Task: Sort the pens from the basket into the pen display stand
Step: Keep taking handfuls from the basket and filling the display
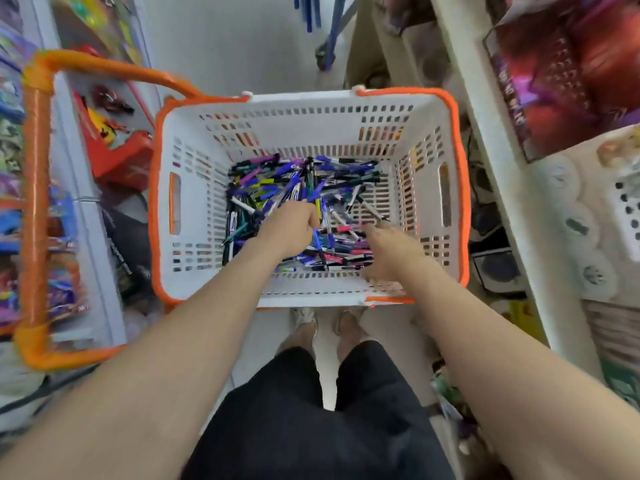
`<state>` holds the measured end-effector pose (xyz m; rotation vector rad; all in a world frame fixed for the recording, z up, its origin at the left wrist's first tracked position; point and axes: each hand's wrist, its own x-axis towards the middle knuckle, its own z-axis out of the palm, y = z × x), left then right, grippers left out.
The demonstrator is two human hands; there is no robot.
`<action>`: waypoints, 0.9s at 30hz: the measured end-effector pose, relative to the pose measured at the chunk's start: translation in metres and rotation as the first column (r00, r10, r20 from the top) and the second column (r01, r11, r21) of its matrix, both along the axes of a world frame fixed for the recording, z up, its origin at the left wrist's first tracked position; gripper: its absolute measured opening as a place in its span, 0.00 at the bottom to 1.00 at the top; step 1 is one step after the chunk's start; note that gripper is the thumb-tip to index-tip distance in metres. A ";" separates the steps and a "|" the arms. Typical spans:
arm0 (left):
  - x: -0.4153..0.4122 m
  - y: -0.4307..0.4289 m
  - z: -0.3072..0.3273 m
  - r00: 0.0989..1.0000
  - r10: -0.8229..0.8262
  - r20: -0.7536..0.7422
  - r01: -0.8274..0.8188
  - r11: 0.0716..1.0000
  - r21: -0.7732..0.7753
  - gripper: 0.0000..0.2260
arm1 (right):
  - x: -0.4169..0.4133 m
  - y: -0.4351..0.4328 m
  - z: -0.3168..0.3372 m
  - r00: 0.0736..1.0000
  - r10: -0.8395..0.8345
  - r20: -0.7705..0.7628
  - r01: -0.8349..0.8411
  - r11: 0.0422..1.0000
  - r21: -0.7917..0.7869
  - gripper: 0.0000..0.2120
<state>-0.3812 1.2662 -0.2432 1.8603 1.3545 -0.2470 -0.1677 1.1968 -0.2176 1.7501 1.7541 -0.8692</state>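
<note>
1. My basket (194,209) is white, its walls patterned with rows of slots, its rim orange.
2. The pens (298,181) are mostly blue, purple and black, with some white, pink, yellow and teal.
3. The handle (34,209) at nine o'clock is orange.
4. My shorts (311,427) at six o'clock are black.
5. The box (571,71) at two o'clock is red and purple.

A pale floor (242,46) runs between white shelving (491,150) on the right and blurred, colourful packets (10,202) on the left. A red plastic item (121,157) sits low at the left. Blue poles (308,12) stand at the far end. A purple-red package (571,74) lies on the right-hand shelf, with a white perforated tray (627,216) nearer.
</note>
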 end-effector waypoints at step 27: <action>-0.013 0.004 -0.063 0.979 -0.105 -0.172 0.119 0.990 0.071 0.20 | -0.034 0.038 -0.078 0.849 0.477 0.227 -0.508 0.855 0.102 0.23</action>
